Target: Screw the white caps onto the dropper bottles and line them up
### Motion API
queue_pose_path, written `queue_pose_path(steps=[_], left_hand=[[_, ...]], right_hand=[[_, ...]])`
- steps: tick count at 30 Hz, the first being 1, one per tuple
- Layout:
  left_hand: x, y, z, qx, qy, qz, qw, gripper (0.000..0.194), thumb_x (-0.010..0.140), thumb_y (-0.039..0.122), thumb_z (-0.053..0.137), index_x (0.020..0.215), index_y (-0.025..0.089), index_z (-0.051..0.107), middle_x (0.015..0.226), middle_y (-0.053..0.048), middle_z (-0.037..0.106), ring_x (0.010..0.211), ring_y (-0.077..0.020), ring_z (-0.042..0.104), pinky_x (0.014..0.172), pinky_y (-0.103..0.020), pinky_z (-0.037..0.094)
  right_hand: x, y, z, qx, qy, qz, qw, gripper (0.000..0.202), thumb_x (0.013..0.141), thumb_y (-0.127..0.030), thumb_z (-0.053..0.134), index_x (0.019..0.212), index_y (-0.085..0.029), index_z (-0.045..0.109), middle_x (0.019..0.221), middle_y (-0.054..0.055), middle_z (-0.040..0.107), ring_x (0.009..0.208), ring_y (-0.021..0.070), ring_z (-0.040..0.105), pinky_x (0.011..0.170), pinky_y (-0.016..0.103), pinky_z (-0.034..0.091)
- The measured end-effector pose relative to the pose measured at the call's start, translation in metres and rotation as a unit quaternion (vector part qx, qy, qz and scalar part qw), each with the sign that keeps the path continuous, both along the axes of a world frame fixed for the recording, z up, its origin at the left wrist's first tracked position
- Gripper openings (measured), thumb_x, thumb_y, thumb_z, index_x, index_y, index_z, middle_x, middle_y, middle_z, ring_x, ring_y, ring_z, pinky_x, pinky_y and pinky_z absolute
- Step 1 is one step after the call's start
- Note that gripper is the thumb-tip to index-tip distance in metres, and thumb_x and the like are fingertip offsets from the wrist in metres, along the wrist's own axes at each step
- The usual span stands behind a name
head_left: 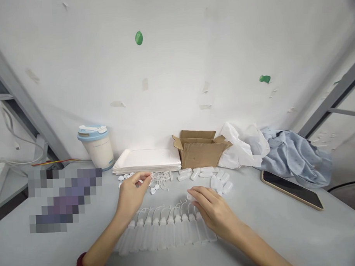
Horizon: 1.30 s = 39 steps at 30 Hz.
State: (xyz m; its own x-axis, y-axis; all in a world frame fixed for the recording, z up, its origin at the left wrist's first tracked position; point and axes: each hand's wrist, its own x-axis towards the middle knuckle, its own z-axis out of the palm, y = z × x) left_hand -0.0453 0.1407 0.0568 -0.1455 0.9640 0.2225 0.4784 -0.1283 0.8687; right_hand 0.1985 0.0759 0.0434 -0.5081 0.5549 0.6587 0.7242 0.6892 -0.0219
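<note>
My left hand (135, 190) pinches a small white corded piece (153, 176) at the edge of a loose pile of white cords and caps (164, 180). In my right hand (210, 204) a small translucent piece (190, 197) is held between thumb and fingers. Below both hands lies a row of several translucent tubes (163, 234) side by side, with thin white cords curling from their tops; my right hand and wrist overlap the row's right end. Several short translucent pieces (207, 172) lie loose beyond my right hand.
A lidded cup (99, 149), a stack of white envelopes (147, 159), an open cardboard box (201, 153), a white plastic bag (242, 146) and blue cloth (294, 154) line the wall. A phone (291, 189) lies at right; a blurred-out item (66, 199) at left.
</note>
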Motion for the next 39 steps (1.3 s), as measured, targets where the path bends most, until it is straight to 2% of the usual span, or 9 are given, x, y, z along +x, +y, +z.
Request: queue_pose_path(steps=[2, 7, 13, 19, 23, 26, 29, 35, 39], left_hand=[[0.002, 0.0, -0.001, -0.005, 0.0, -0.015, 1.0, 0.034, 0.068, 0.047, 0.056, 0.08, 0.018, 0.068, 0.079, -0.006, 0.072, 0.074, -0.023, 0.062, 0.069, -0.033, 0.047], [0.004, -0.001, 0.0, 0.006, 0.076, -0.032, 0.997, 0.023, 0.068, 0.04, 0.054, 0.072, 0.02, 0.067, 0.072, -0.004, 0.072, 0.072, -0.0234, 0.064, 0.071, -0.035, 0.048], [0.003, -0.004, 0.004, 0.013, 0.036, -0.024, 0.999, 0.027, 0.071, 0.04, 0.053, 0.077, 0.018, 0.068, 0.076, -0.005, 0.072, 0.071, -0.0215, 0.062, 0.068, -0.032, 0.047], [0.003, -0.006, 0.006, 0.003, 0.085, -0.033, 0.996, 0.021, 0.073, 0.035, 0.051, 0.071, 0.02, 0.066, 0.072, -0.003, 0.07, 0.067, -0.02, 0.06, 0.065, -0.032, 0.046], [0.017, -0.024, 0.011, 0.096, 0.076, -0.026, 0.992, 0.017, 0.077, 0.031, 0.052, 0.071, 0.021, 0.065, 0.076, -0.002, 0.07, 0.069, -0.0189, 0.061, 0.063, -0.029, 0.047], [0.035, -0.044, 0.011, 0.212, 0.072, -0.097, 0.97, 0.015, 0.08, 0.017, 0.05, 0.069, 0.021, 0.061, 0.074, -0.002, 0.067, 0.072, -0.0172, 0.062, 0.064, -0.027, 0.049], [0.049, -0.06, 0.01, 0.3, 0.067, -0.156, 0.939, 0.02, 0.082, 0.006, 0.048, 0.072, 0.02, 0.058, 0.069, -0.001, 0.064, 0.068, -0.0147, 0.06, 0.061, -0.025, 0.049], [0.053, -0.064, 0.009, 0.388, 0.089, -0.172, 0.901, 0.022, 0.083, 0.001, 0.052, 0.095, 0.017, 0.061, 0.075, -0.004, 0.064, 0.069, -0.0157, 0.057, 0.063, -0.028, 0.049], [0.053, -0.065, 0.006, 0.393, 0.088, -0.196, 0.894, 0.023, 0.082, -0.001, 0.054, 0.097, 0.015, 0.062, 0.078, -0.006, 0.064, 0.074, -0.017, 0.057, 0.066, -0.03, 0.05]], right_hand=[[0.0, -0.001, 0.001, -0.006, 0.0, 0.0, 1.0, 0.028, 0.091, -0.005, 0.042, 0.117, -0.012, 0.05, 0.098, 0.013, 0.066, 0.08, 0.0206, 0.063, 0.065, 0.033, 0.054], [-0.001, -0.002, 0.003, -0.029, -0.009, -0.002, 1.0, 0.03, 0.092, -0.007, 0.041, 0.119, -0.015, 0.048, 0.099, 0.013, 0.066, 0.08, 0.0209, 0.063, 0.065, 0.033, 0.054], [0.001, 0.0, -0.001, -0.038, -0.003, -0.003, 0.999, 0.028, 0.092, -0.008, 0.041, 0.118, -0.014, 0.048, 0.1, 0.014, 0.066, 0.079, 0.0217, 0.064, 0.063, 0.034, 0.054], [0.003, -0.002, -0.002, -0.081, 0.023, 0.003, 0.996, 0.03, 0.092, -0.01, 0.042, 0.12, -0.016, 0.05, 0.104, 0.013, 0.065, 0.085, 0.0228, 0.064, 0.068, 0.035, 0.056], [-0.004, -0.009, 0.007, -0.172, 0.109, 0.042, 0.978, 0.03, 0.092, -0.013, 0.046, 0.12, -0.018, 0.053, 0.103, 0.011, 0.065, 0.087, 0.019, 0.065, 0.072, 0.03, 0.056], [-0.012, -0.018, 0.014, -0.236, 0.175, 0.064, 0.954, 0.026, 0.091, -0.019, 0.052, 0.117, -0.02, 0.057, 0.091, 0.006, 0.068, 0.077, 0.0158, 0.064, 0.069, 0.026, 0.056], [-0.017, -0.024, 0.015, -0.245, 0.21, 0.055, 0.945, 0.029, 0.088, -0.026, 0.058, 0.117, -0.02, 0.059, 0.091, 0.006, 0.07, 0.074, 0.0164, 0.065, 0.069, 0.028, 0.056], [-0.016, -0.021, 0.015, -0.265, 0.245, 0.045, 0.932, 0.024, 0.088, -0.024, 0.057, 0.111, -0.019, 0.064, 0.088, 0.005, 0.072, 0.069, 0.0144, 0.064, 0.067, 0.026, 0.055], [-0.014, -0.02, 0.014, -0.242, 0.248, 0.054, 0.936, 0.03, 0.087, -0.021, 0.058, 0.117, -0.02, 0.06, 0.09, 0.004, 0.071, 0.07, 0.0136, 0.063, 0.068, 0.025, 0.055]])
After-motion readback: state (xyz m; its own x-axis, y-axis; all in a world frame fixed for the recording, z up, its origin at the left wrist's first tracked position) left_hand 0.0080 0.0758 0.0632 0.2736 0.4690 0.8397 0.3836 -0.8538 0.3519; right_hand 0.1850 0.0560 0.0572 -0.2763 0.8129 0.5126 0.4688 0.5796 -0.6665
